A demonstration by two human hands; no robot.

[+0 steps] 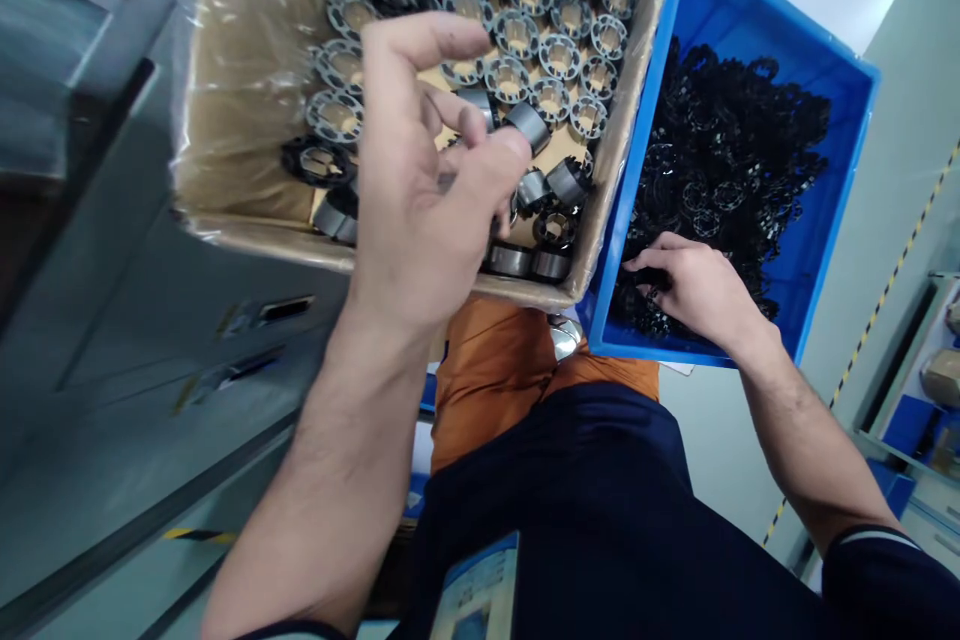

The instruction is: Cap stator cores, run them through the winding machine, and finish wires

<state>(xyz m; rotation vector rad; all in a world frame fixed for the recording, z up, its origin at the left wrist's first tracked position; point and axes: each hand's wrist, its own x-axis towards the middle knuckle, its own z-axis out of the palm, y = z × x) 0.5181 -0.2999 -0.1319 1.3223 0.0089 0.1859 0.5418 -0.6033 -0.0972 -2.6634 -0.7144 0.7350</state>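
My left hand (420, 190) is over a cardboard box (247, 70) lined with clear plastic. Its index finger stretches out, while the thumb and other fingers curl together. A bit of grey shows between them, but I cannot make out what it is. Beside the thumb tip is a short metal cylinder (529, 127); whether they touch is unclear. Below it, ring-shaped parts (517, 33) stand in rows, with some metal cylinders tipped over. Inside a blue bin (840, 210), my right hand (701, 290) pinches a small black part (651, 278) above a heap of similar black parts (735, 140).
The bin's left wall stands against the box's right side. Grey metal drawers (150, 320) with handles are on the left. Yellow-black tape (892, 290) runs along the floor at right, near a shelf (922, 420) with items.
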